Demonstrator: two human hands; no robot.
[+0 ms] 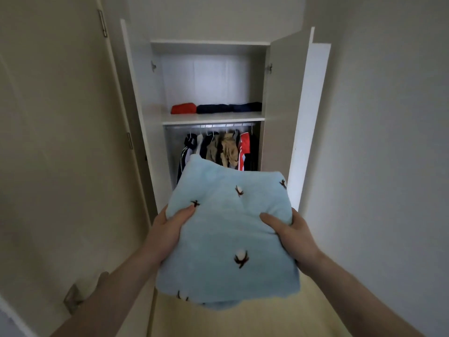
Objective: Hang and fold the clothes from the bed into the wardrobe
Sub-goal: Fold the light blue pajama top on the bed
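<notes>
The wardrobe stands open with both doors swung wide, its shelf carrying a red folded item toward the left edge and dark folded items running to the right edge, above a rail of hanging garments. The folded light-blue cloth is held in the air in front of the wardrobe, below shelf level — the left hand and right hand each grip a side edge, thumbs pressed on top and fingers hidden beneath. Likely risks: the loose lower layers sag and the fold opens on the lift, or the cloth pushes the stacked items back if it is slid in carelessly — the shelf's free front edge is narrow.
</notes>
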